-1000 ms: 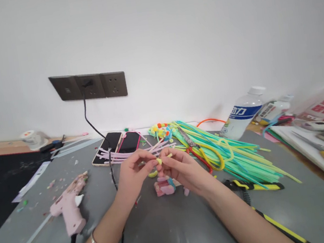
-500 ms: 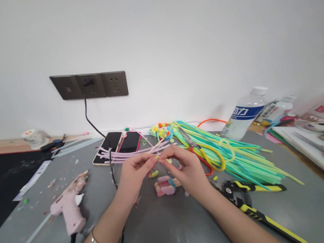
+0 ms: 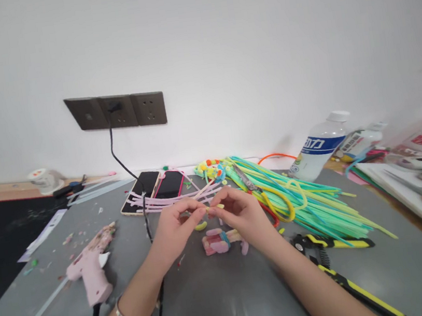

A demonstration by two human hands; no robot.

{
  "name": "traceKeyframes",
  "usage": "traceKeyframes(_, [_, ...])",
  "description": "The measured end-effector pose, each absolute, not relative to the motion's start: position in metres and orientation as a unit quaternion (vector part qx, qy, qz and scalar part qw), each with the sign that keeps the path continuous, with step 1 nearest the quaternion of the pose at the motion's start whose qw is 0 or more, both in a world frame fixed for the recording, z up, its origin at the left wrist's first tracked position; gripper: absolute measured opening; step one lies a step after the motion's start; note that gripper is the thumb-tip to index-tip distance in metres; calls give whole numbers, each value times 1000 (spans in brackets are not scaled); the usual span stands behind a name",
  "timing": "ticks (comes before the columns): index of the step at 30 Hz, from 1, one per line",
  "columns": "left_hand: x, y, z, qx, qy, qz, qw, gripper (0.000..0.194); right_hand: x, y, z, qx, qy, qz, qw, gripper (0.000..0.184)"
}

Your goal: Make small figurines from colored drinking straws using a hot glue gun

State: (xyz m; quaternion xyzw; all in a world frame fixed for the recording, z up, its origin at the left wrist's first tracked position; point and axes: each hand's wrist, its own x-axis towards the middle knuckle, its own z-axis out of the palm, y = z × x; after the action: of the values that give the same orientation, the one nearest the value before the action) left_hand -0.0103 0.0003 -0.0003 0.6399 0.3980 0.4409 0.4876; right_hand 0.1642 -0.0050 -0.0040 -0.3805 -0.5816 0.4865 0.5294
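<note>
Both of my hands meet above the middle of the grey table (image 3: 223,302). My left hand (image 3: 176,227) and my right hand (image 3: 240,215) pinch the two ends of a short yellow pipe-cleaner piece (image 3: 214,208) between thumb and fingers. Just below them on the table lies a small pink pipe-cleaner figure (image 3: 217,241) with a blue band, and a curled yellow scrap (image 3: 201,226) lies beside it. A silver bracelet sits on my left wrist.
A pink glue gun (image 3: 88,266) lies at the left, its black cord running to the wall socket (image 3: 116,111). Two phones (image 3: 156,185) and pink stems lie behind my hands. Green and yellow pipe cleaners (image 3: 299,203), yellow-handled pliers (image 3: 326,251) and a water bottle (image 3: 317,147) are at the right.
My hands have drawn slightly apart and shifted a little, still working the yellow piece between the fingertips. The yellow-handled pliers now show more from behind my right forearm.
</note>
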Motion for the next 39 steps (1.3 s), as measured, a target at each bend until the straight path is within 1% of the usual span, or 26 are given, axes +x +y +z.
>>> traceKeyframes(3, [-14,3,1,671,382,381,510,26,172,-2,-2,-369,-566,575,462,27])
traceKeyframes(6, [-14,3,2,673,370,362,528,27,179,-1,-1,-356,-510,667,410,28])
traceKeyframes(12, [-13,2,2,649,348,389,554,27,175,-5,-1,-336,-424,726,425,29])
traceKeyframes(17, [-14,3,-4,644,321,397,570,27,174,-8,1,-290,-367,794,388,31])
traceKeyframes(19, [-13,3,-5,625,327,416,574,25,174,-8,1,-284,-361,801,384,31])
traceKeyframes(23, [-11,3,-6,590,355,461,561,22,171,-9,1,-276,-367,780,426,33])
traceKeyframes(25, [-11,4,-5,593,355,467,551,21,169,-9,1,-276,-372,775,430,32])
traceKeyframes(31, [-13,6,-3,595,356,447,565,20,173,-10,4,-298,-373,790,383,32])
traceKeyframes(33, [-13,6,-3,585,361,448,572,20,173,-10,4,-297,-372,791,384,31])
traceKeyframes(37, [-13,8,-4,581,372,466,554,20,170,-8,2,-297,-364,766,438,28])
traceKeyframes(39, [-12,8,-5,580,383,477,538,18,167,-6,0,-306,-355,748,470,28])
